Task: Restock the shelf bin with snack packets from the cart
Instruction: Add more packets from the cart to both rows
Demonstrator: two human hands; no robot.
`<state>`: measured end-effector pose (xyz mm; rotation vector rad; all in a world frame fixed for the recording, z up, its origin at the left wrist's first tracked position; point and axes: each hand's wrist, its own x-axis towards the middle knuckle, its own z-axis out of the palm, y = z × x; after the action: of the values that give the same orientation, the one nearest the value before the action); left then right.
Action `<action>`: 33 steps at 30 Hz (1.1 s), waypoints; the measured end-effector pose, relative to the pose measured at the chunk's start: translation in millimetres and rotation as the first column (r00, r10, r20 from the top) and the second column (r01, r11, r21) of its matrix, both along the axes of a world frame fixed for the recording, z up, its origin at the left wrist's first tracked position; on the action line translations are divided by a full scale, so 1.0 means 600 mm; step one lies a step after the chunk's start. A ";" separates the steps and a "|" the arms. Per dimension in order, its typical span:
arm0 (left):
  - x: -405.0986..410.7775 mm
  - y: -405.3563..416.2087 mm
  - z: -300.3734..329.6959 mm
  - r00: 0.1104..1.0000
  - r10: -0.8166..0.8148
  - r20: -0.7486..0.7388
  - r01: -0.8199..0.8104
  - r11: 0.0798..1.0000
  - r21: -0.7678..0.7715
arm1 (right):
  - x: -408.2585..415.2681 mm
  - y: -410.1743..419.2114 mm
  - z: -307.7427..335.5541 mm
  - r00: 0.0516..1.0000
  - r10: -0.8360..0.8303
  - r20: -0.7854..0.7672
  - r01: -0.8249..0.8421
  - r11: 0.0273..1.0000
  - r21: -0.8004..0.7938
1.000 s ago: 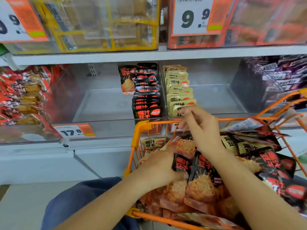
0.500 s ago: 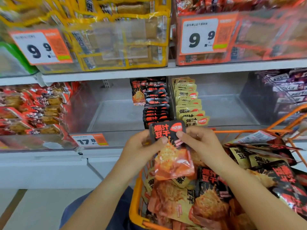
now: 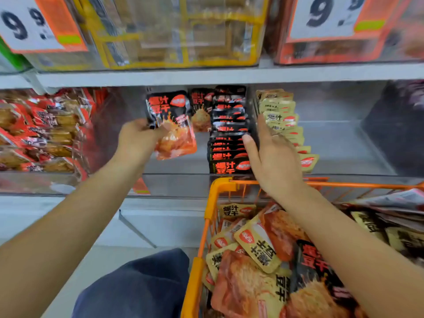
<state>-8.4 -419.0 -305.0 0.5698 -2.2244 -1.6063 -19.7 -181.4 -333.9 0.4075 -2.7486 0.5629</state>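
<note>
My left hand [image 3: 137,140] grips a black and orange snack packet [image 3: 171,125] and holds it up inside the clear shelf bin [image 3: 174,166], left of a standing row of black packets [image 3: 228,134]. My right hand [image 3: 273,161] reaches over the bin's front wall with straight fingers, its thumb against the right side of that black row. A row of tan packets [image 3: 284,125] stands just right of the hand. Below, the orange cart [image 3: 214,203] holds a heap of black, tan and orange packets [image 3: 257,267].
Red packets [image 3: 41,129] fill the bin at the left, dark purple ones [image 3: 403,115] the bin at the far right. The upper shelf [image 3: 206,74] carries yellow and orange display boxes with 9.9 price tags [image 3: 34,24]. My knee in dark trousers [image 3: 142,285] is left of the cart.
Both hands lifted one black packet out of the cart. My left hand has now carried it up into the bin, while my right hand let go and moved to the black row.
</note>
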 end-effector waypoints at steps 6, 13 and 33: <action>-0.156 0.014 -0.054 0.989 0.100 0.107 -0.092 0.993 -0.080 | -0.001 -0.003 -0.033 0.981 -0.053 -0.187 0.047 0.998 -0.034; -0.247 0.033 -0.092 0.977 0.114 0.178 -0.061 0.959 -0.278 | -0.009 -0.003 -0.040 0.970 -0.044 -0.238 0.041 0.999 -0.015; -0.245 0.023 -0.134 0.982 0.046 0.181 0.062 0.836 -0.546 | -0.010 -0.007 -0.049 0.948 -0.078 -0.309 0.074 0.997 -0.024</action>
<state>-155.1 -405.2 -385.3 0.5548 -2.6674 -0.8546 -25.9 -185.7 -363.2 0.3518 -2.4466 0.4529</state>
